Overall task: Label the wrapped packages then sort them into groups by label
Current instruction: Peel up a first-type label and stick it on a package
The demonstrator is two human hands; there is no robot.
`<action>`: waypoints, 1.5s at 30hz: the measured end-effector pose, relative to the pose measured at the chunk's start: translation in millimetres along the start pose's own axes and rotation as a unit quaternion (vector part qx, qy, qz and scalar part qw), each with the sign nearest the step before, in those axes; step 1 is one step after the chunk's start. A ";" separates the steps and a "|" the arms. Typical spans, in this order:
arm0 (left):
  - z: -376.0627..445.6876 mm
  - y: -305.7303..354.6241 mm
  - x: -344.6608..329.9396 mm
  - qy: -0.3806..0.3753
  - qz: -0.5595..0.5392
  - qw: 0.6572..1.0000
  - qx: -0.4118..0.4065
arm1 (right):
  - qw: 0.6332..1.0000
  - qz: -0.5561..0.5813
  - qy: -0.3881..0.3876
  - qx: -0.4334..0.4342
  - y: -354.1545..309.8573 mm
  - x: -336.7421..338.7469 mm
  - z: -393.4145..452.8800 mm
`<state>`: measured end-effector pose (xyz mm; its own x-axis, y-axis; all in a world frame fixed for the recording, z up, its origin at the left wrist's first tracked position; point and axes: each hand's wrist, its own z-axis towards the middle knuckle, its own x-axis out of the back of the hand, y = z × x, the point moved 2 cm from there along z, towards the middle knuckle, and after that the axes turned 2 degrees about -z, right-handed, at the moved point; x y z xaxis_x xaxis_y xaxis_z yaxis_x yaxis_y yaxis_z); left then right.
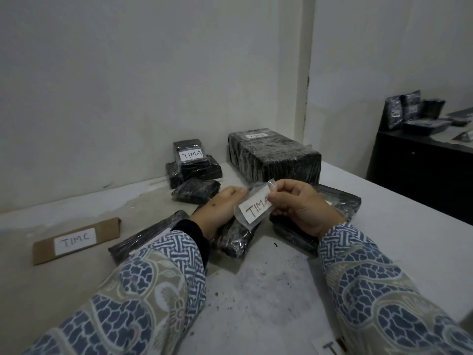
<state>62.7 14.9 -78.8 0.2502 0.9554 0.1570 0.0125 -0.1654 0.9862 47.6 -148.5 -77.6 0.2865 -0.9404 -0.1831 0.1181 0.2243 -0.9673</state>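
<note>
Both hands hold a white paper label (256, 208) marked TIMA, backed by clear tape. My right hand (299, 206) pinches its right end and my left hand (222, 208) grips its left edge. They hover above an unlabelled black wrapped package (236, 239). More black packages lie left (143, 238) and right (332, 201) of it. At the back, a stack of small black packages (193, 165) carries a TIMA label. A large black package (275, 157) carries a TIMC label. A brown cardboard package (76, 239) labelled TIMC lies at the left.
Everything rests on a pale grey table (256, 290) set against a white wall. Another written label (330, 347) peeks in at the bottom edge. A dark cabinet (422, 160) at the right holds more black wrapped packages (414, 114).
</note>
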 end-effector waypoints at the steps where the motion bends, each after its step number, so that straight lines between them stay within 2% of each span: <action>1: -2.3 0.8 -0.4 -0.019 0.011 1.000 0.015 | 1.000 -0.008 0.002 -0.003 0.5 0.2 0.7; 5: -7.6 -7.2 -2.1 -0.088 -0.076 0.990 0.085 | 1.000 -0.024 0.009 -0.006 2.7 1.1 3.4; 9: -11.0 -17.5 4.8 -0.152 -0.106 0.981 0.059 | 0.999 -0.037 0.017 -0.010 4.7 1.8 5.1; 13: -18.6 -23.4 13.7 -0.177 -0.189 0.966 0.028 | 0.999 -0.037 0.022 -0.012 4.7 2.0 5.4; 16: -22.9 -31.5 15.3 -0.159 -0.257 0.953 0.009 | 0.999 -0.048 0.019 -0.014 5.2 0.5 5.0; 20: -28.0 -41.8 8.0 -0.181 -0.314 0.931 0.041 | 0.997 -0.080 0.001 -0.012 6.3 -1.5 5.3; 22: -31.5 -39.3 5.0 -0.179 -0.259 0.945 0.084 | 0.995 -0.103 -0.008 -0.013 6.5 -2.3 5.4; 24: -32.7 -36.4 5.7 -0.163 -0.222 0.957 0.092 | 0.993 -0.116 -0.013 -0.016 6.4 -3.2 5.4; 28: -27.8 -38.6 3.6 -0.129 -0.295 0.946 0.044 | 0.993 -0.120 -0.002 -0.018 6.0 -3.4 5.3; 30: -27.6 -39.5 1.3 -0.119 -0.297 0.947 0.025 | 0.993 -0.120 0.012 -0.015 6.3 -3.2 5.8; 35: -32.3 -40.1 0.3 -0.117 -0.272 0.955 -0.020 | 0.993 -0.113 0.037 -0.008 7.3 -1.9 6.2; 45: -35.4 -39.5 1.7 -0.096 -0.143 0.984 -0.050 | 0.986 -0.164 0.032 0.017 5.1 -4.7 4.3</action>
<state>28.4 31.7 -115.6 0.4289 0.8939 -0.1305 0.0164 0.1368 0.9905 51.0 -141.8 -80.9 0.1671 -0.9778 0.1261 0.2268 -0.0864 -0.9701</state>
